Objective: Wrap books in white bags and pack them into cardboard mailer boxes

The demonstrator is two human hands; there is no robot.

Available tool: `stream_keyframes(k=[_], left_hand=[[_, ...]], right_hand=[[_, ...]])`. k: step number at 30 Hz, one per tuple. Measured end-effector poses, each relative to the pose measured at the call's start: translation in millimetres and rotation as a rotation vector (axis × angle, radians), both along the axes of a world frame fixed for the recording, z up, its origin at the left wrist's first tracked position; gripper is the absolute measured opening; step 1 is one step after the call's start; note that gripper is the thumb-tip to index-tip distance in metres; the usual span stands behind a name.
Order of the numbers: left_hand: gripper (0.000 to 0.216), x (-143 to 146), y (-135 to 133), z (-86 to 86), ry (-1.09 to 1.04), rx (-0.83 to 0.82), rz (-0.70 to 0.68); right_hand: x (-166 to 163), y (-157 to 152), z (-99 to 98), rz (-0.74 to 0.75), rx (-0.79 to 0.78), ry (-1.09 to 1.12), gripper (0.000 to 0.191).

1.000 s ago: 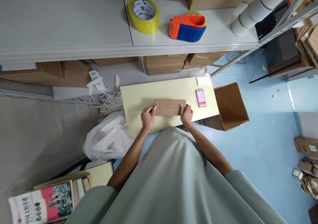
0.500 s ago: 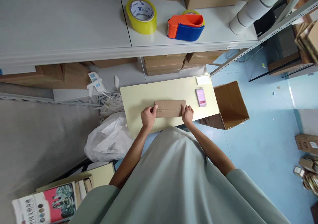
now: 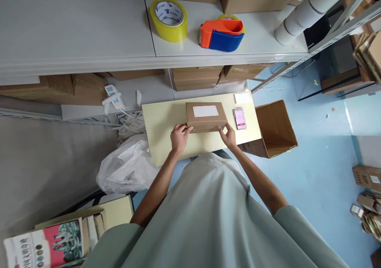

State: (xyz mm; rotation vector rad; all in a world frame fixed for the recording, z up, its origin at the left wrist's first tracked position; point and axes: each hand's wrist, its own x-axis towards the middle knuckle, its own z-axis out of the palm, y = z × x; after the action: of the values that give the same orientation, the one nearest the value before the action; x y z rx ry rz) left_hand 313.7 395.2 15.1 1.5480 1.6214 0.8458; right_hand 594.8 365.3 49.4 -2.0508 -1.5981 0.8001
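Note:
A small brown cardboard box with a white label on its top face is on the pale yellow board in front of me. My left hand grips the box at its near left corner, thumb against the front. At the near right corner my right hand holds it with the fingers and thumb. The underside of the box is hidden, so I cannot tell whether it is slightly lifted. To its right lie a pink, blurred-out item and a white paper stack.
Above stands a shelf with a yellow tape roll, an orange and blue tape dispenser and white rolls. An open carton is on the floor at right. A white plastic bag and white labelled devices are at left.
The box has tipped over between my hands: its narrow side faced me before, and now its labelled top shows. My right hand has shifted slightly right.

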Motion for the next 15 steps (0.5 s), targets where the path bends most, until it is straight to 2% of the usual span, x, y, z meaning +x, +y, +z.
stream_keyframes(k=[5,10,13,15], left_hand=[[0.024,9,-3,-20.1,0.083,-0.169,0.036],[0.009,19,-17,-33.9,0.216,-0.260,0.084],[0.032,26,-21,-28.8,0.267,-0.245,0.173],[0.043,32,-19,-20.7,0.314,-0.220,0.261]], right_hand=[[27,14,-24.2,0.130,-0.106,-0.023,0.036],[48,25,-55.3,0.220,-0.169,0.012,0.045],[70,34,-67.1,0.280,-0.131,0.095,0.060],[91,43,-73.2,0.275,-0.087,0.148,0.063]])
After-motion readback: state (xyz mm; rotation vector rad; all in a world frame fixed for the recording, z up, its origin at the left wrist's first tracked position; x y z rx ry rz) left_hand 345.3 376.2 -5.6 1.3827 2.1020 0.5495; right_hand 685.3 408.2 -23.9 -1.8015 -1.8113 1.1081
